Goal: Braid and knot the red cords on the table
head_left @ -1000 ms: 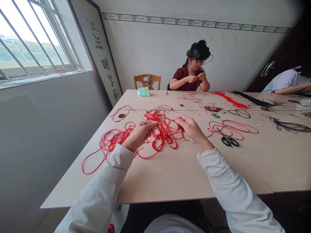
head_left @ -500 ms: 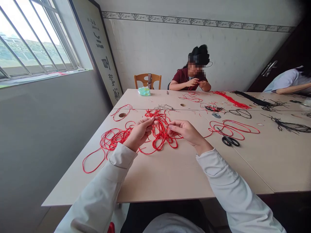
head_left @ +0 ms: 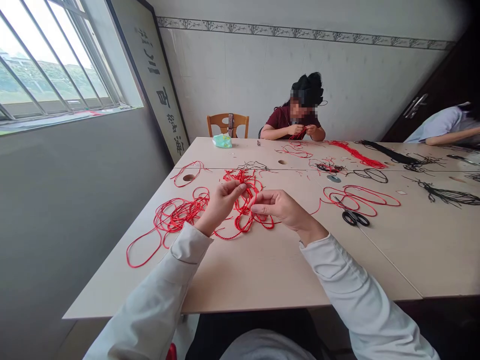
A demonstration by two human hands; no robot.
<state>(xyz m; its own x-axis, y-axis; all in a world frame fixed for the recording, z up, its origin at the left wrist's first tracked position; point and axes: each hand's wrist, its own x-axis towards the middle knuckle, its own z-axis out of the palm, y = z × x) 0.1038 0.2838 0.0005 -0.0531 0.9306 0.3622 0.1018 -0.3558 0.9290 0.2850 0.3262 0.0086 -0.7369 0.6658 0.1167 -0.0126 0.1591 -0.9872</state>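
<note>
The left hand (head_left: 225, 200) has its thumb pressed against its fingertips, pinched together on a strand of thin, twisted red cord (head_left: 245, 211). Just beside it, lower and to the right, the right hand (head_left: 287, 212) brings thumb and forefinger close at the same cord – whether they clamp a strand is too small to tell. The cord lies on the pale wood-toned table (head_left: 262, 275) as a looped heap, beneath and just beyond both hands.

Left of the heap, near the left wrist, sprawls a loose tangle of smooth red cord (head_left: 179, 218). Well to the right rest black-handled scissors (head_left: 354, 217), their blades reaching over a wide loop of thin red cord. Beyond that are a flat grey disc (head_left: 333, 178), a straight bundle of red cords (head_left: 358, 155) and a long black bundle (head_left: 390, 152). Across the table – a person in a maroon top (head_left: 278, 120) holds red cord in both hands.
</note>
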